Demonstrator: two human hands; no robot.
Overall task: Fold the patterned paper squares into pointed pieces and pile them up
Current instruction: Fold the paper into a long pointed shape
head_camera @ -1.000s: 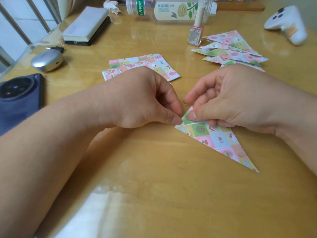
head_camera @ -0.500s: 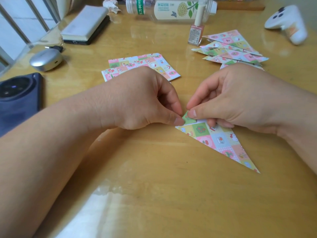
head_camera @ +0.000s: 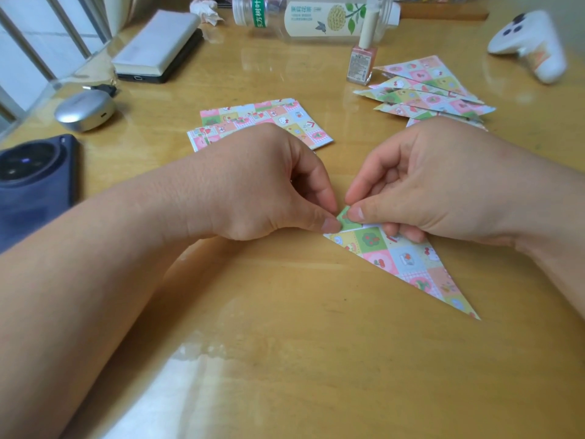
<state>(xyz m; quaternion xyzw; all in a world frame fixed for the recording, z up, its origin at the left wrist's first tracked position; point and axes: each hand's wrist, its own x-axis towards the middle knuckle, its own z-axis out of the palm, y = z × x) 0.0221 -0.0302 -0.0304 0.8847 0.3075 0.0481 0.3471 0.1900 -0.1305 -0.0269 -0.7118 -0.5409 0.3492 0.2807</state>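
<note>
A patterned paper piece (head_camera: pixel 408 264), folded into a long triangle, lies on the wooden table (head_camera: pixel 285 343) with its sharp tip pointing to the lower right. My left hand (head_camera: pixel 269 185) pinches its upper left corner between thumb and forefinger. My right hand (head_camera: pixel 427 182) pinches the same corner from the right, thumb on top of a small folded flap. A stack of flat patterned squares (head_camera: pixel 272 117) lies behind my left hand. A pile of finished pointed pieces (head_camera: pixel 427 90) lies behind my right hand, partly hidden by it.
A nail polish bottle (head_camera: pixel 362 58) stands by the pile. A plastic bottle (head_camera: pixel 316 19) lies at the back. A white controller (head_camera: pixel 531 42) is far right. A phone (head_camera: pixel 31 182), an earbud case (head_camera: pixel 84 109) and a power bank (head_camera: pixel 158 49) are on the left.
The thumbs have drawn closer together on the corner flap, which is pressed a little flatter. The triangle itself has stayed in place.
</note>
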